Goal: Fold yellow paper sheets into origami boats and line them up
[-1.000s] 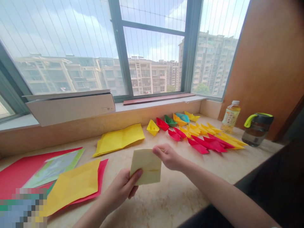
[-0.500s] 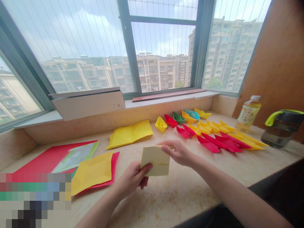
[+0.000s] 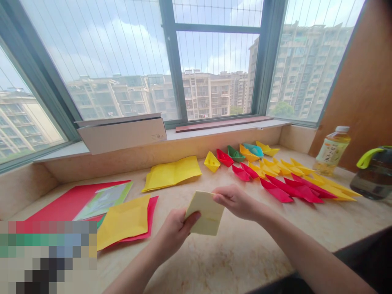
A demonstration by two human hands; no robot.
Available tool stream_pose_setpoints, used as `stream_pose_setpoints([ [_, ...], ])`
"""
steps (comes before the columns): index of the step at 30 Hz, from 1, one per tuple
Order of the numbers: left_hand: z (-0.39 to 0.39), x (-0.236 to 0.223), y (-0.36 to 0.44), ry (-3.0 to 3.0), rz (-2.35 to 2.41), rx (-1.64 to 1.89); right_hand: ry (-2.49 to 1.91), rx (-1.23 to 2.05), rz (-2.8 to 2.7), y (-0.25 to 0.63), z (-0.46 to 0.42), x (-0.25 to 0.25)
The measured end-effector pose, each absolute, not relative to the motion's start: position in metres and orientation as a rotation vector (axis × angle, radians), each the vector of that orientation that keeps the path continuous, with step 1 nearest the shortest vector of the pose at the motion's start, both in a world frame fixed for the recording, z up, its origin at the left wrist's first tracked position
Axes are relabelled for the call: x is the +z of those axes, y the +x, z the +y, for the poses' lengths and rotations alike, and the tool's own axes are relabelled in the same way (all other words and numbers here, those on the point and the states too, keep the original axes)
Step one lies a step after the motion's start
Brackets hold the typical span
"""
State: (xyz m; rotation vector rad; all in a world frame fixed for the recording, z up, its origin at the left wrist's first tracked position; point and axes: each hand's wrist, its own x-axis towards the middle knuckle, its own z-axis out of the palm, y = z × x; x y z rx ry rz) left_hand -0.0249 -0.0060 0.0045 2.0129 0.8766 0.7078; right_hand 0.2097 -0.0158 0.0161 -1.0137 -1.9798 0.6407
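A pale yellow folded paper square (image 3: 206, 214) is held up over the counter between my two hands. My left hand (image 3: 180, 223) grips its left edge, thumb on the face turned toward me and fingers behind. At the upper right corner, my right hand (image 3: 234, 200) pinches the paper between thumb and fingers. Beyond the hands stand several folded paper boats, among them a yellow boat (image 3: 212, 162), a red boat (image 3: 224, 157) and a green boat (image 3: 235, 153). Pink-red folded pieces (image 3: 277, 190) lie in a row to the right.
Yellow paper sheets (image 3: 173, 173) lie near the back ledge. Further left are an orange-yellow sheet (image 3: 125, 222) over red paper and a large red sheet (image 3: 58, 202) under a clear packet (image 3: 104, 200). A drink bottle (image 3: 332, 151) and a dark jug (image 3: 376, 173) stand right. A white box (image 3: 122, 134) rests on the sill.
The paper square has tilted, its top leaning to the left, with both hands still on it. The whole view has shifted slightly, so the counter things appear further right.
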Motion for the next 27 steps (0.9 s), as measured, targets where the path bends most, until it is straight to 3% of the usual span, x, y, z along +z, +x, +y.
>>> stream_pose_setpoints([
  [4,-0.005,0.006,-0.027,1.996,0.933,0.673,-1.036,0.696,-1.952,0.206,-0.019,0.018],
  [8,-0.005,0.01,-0.024,1.755,0.995,0.87,-1.047,0.673,-1.786,0.2,-0.02,0.015],
  [10,-0.003,0.013,-0.025,1.653,1.0,0.891,-1.027,0.843,-1.741,0.2,-0.02,0.015],
  [15,-0.004,0.016,-0.031,1.712,0.905,0.545,-0.869,1.469,-1.824,0.202,-0.022,0.012],
  [23,-0.002,0.017,-0.024,1.494,0.834,0.988,-0.915,1.06,-1.384,0.172,-0.015,-0.012],
  [27,0.002,0.008,-0.025,1.577,0.944,1.031,-0.944,1.185,-1.48,0.175,-0.019,-0.007],
])
